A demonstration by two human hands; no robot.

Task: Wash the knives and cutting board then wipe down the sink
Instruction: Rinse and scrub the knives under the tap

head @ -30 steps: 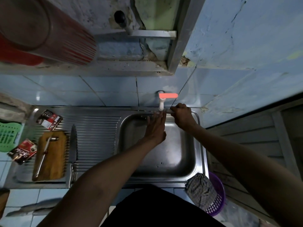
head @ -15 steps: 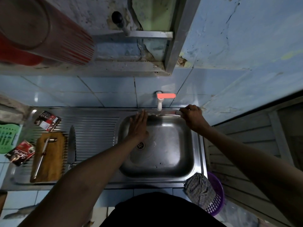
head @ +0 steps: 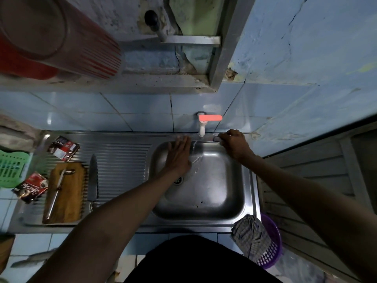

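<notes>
On the ribbed drainboard left of the sink basin (head: 234, 201), a wooden cutting board (head: 69, 199) lies with its long axis running from the near edge toward the tiled wall. A slim metal knife (head: 56, 193) rests on the board, lengthwise and slightly slanted, one end by the near edge and the other up near the board's far end. Just right of the board, a second, broader knife (head: 93, 176) lies directly on the ribs, tip pointing at the wall and handle toward the person; the left forearm covers the end of that handle.

Over the basin, the left hand (head: 178, 158) is spread flat, fingers straight and close together, beside a thin stream of water falling from the white tap (head: 202, 129) with its red lever. The right hand (head: 234, 145) is curled around a small pale object (head: 216, 139) on the basin's far rim; what that object is cannot be made out.

Pale blue tiles back the steel table, with rough, peeling blue plaster above. Two red snack packets (head: 32, 187) sit left of the board, a green basket (head: 10, 168) is cut off by the left edge, a checked cloth (head: 248, 233) drapes over a purple basket (head: 271, 254) at the near right corner, and a red bucket (head: 51, 35) looms blurred overhead.
</notes>
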